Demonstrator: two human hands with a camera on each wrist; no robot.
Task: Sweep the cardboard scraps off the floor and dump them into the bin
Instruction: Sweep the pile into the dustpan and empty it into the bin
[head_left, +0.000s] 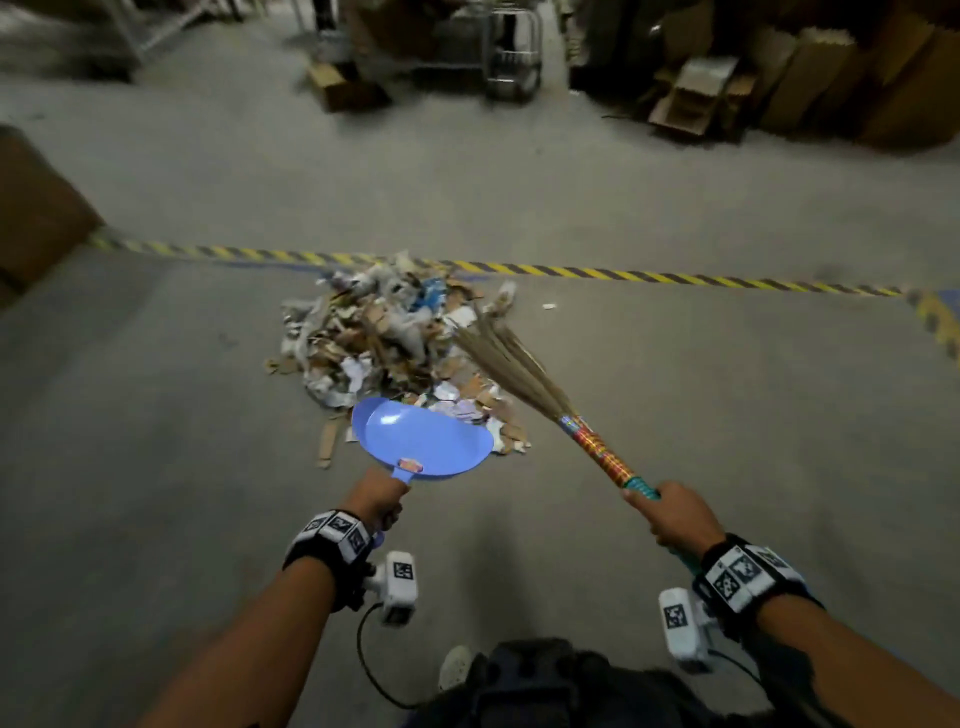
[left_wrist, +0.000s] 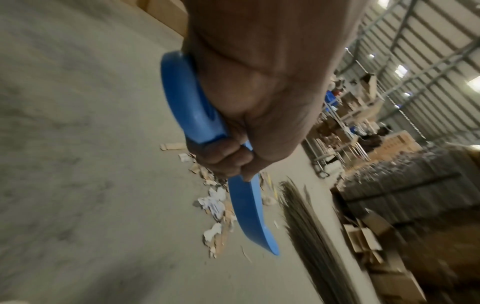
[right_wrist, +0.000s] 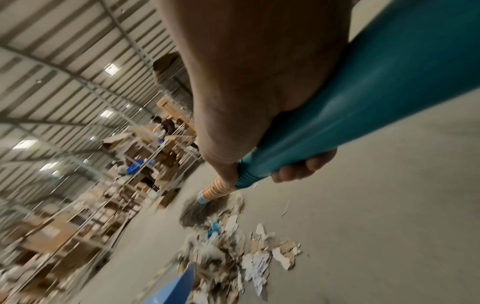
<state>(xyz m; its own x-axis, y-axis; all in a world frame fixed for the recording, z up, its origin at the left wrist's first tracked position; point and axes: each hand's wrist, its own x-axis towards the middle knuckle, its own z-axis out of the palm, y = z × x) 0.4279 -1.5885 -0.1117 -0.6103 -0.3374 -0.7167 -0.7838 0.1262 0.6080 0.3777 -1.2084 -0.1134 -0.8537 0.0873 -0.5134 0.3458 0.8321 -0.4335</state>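
Left hand (head_left: 376, 496) grips the blue dustpan (head_left: 421, 439) at the near edge of the scrap pile (head_left: 384, 343); right hand (head_left: 675, 514) grips the broom (head_left: 597, 447), bristles on the pile's right side. Striped floor tape (head_left: 623, 274) and cardboard boxes (head_left: 696, 98) lie beyond.

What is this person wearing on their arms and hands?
Both forearms are bare, no sleeves or gloves. The left hand and right hand each have a black wrist strap carrying white square-code tags, plus a white camera block with a black cable.
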